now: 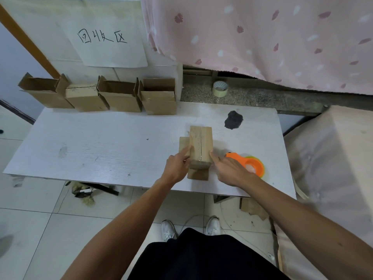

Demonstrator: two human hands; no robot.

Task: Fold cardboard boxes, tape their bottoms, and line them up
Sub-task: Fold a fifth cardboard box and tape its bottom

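Table (pixel 101 148) | box (pixel 200 146) upturned | left hand (pixel 177 166), right hand (pixel 230 168) seemingly pressing sides

What surrounds your workspace.
A paper sheet (pixel 110 44) with handwritten characters hangs on the wall (pixel 40 17) ahead of you; a pink patterned cloth (pixel 262 37) drapes right of it above a speckled stone ledge (pixel 262 99); your white shoes (pixel 168 230) stand on pale floor tiles (pixel 30 229).

Looks like a room at home turned into a makeshift packing corner. Pink leaf-print cloth (pixel 262 37) hanging at the back, tiled floor (pixel 40 219), a handwritten paper sign (pixel 109 41) on the wall (pixel 50 17). Open cardboard boxes (pixel 121 96) are lined up along the back of the white tabletop (pixel 101 142).
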